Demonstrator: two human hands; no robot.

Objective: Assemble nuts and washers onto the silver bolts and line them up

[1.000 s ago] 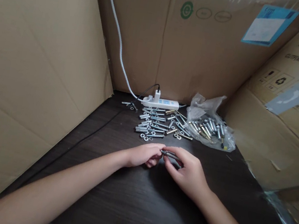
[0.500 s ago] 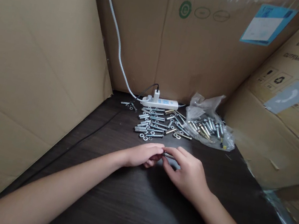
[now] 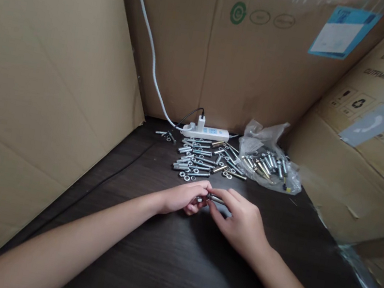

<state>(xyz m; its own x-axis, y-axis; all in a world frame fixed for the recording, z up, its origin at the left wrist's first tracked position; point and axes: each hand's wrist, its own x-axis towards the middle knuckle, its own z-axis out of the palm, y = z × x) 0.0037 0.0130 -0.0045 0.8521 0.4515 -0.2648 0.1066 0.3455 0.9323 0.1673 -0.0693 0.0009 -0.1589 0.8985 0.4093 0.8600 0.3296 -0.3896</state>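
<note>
Just in front of the loose hardware, my two hands meet over the dark table around one metal expansion bolt (image 3: 218,200). My right hand (image 3: 240,218) pinches its shank between thumb and fingers, and the bolt lies nearly level. At its left end my left hand (image 3: 185,198) is closed, fingertips gripping it. A small bright metal piece (image 3: 199,199), perhaps a nut, shows between those fingers. Beyond my hands lie rows of bolts (image 3: 198,174), metal sleeves (image 3: 181,167) and washers (image 3: 187,178).
A clear plastic bag (image 3: 291,180) of assembled bolts stands right of the rows. Behind is a white power strip (image 3: 221,135) with a plug and cables. A few parts (image 3: 168,136) lie at left. Cardboard walls (image 3: 176,62) enclose the table (image 3: 142,263) on three sides.
My left fingers have shifted and opened slightly, so the bright metal piece and more of the bolt's left end now show. My right hand holds almost the same position.
</note>
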